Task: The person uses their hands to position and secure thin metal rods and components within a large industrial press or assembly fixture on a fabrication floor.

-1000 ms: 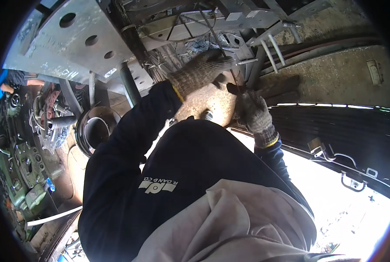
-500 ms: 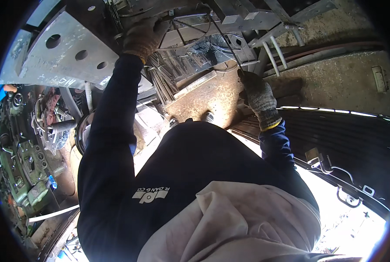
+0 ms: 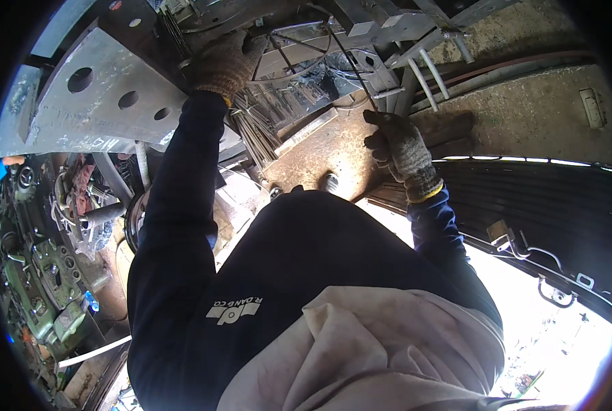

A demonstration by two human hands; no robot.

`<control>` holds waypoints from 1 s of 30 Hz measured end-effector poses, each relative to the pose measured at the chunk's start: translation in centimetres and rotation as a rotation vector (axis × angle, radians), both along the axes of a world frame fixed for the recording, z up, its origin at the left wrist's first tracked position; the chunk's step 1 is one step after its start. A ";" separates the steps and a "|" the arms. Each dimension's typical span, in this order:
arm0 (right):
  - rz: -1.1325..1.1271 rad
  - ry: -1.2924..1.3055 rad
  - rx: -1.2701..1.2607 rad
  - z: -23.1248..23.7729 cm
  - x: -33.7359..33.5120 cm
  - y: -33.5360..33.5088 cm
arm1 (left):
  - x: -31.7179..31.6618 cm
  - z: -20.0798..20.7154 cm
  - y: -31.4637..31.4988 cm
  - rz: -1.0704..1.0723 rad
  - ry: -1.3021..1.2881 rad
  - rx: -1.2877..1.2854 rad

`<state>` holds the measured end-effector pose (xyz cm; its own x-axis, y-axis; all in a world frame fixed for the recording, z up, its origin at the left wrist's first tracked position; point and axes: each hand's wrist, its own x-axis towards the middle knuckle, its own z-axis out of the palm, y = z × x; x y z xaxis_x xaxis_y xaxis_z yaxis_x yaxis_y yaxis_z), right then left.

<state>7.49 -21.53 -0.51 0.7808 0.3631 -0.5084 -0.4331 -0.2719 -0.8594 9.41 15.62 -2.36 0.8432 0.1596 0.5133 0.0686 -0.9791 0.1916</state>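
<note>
My left hand (image 3: 222, 67), in a knitted work glove, is curled at the left side of a round frame (image 3: 294, 53) of thin metal bar with a few inner spokes. The fingertips are partly hidden, but the hand appears closed on the frame's edge. Gloved as well, my right hand (image 3: 403, 152) is closed round the lower end of a thin dark metal rod (image 3: 351, 63). That rod slants up and left to the right edge of the round frame. Whether rod and frame are joined there I cannot tell.
A large steel plate (image 3: 107, 96) with several round holes stands at the left. Bundles of thin rods (image 3: 252, 133) lie below the frame. Steel beams (image 3: 388, 24) cross the far side. A green machine (image 3: 42, 281) stands far left, and a dark ribbed shutter (image 3: 532, 205) at right.
My right hand has shifted slightly up and left, still on the rod. My left hand stays at the round frame. The whole view has moved a little.
</note>
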 end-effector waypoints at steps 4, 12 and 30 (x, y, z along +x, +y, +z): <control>-0.217 0.205 0.377 -1.7 -3.2 3.3 | 0.2 -0.3 0.2 0.018 0.158 -0.126; -0.471 -0.138 0.562 -3.4 -9.2 20.2 | 1.5 -2.2 0.3 -0.018 0.163 -0.144; -0.492 0.130 0.471 -1.9 -5.1 15.5 | 1.0 -0.9 0.3 0.039 0.330 -0.298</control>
<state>2.38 -5.99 -2.36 0.8547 0.1874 -0.4841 -0.5178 0.3721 -0.7703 10.42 15.91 -3.22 0.9446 0.2950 0.1441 0.2096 -0.8796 0.4270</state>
